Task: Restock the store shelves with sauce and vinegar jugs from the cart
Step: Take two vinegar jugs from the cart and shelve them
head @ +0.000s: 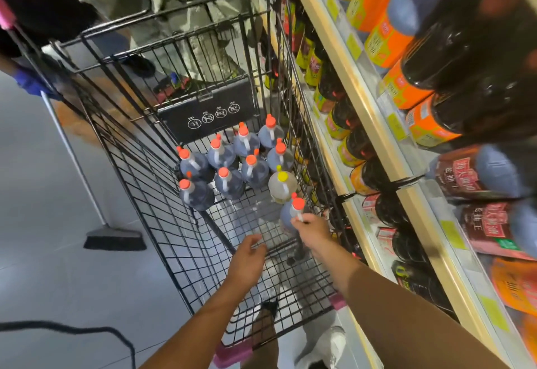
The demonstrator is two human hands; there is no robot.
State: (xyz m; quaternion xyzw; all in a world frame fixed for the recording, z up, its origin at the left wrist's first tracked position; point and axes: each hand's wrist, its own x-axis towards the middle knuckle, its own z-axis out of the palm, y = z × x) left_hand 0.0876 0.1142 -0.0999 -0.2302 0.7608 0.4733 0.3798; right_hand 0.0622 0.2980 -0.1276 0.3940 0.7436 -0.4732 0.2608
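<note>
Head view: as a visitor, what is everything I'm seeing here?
Cart: one, black wire, beside the shelves.
Dark jugs: nine, orange caps, in the cart.
Pale jug: one, yellow cap, in the cart.
Shelf bottles: many, dark, orange or red labels, right.
Broom: one, black head, floor left.
Cable: one, black, floor bottom left.
Left hand: one, open, above the cart.
Right hand: one, gripping the nearest dark jug's handle.
</note>
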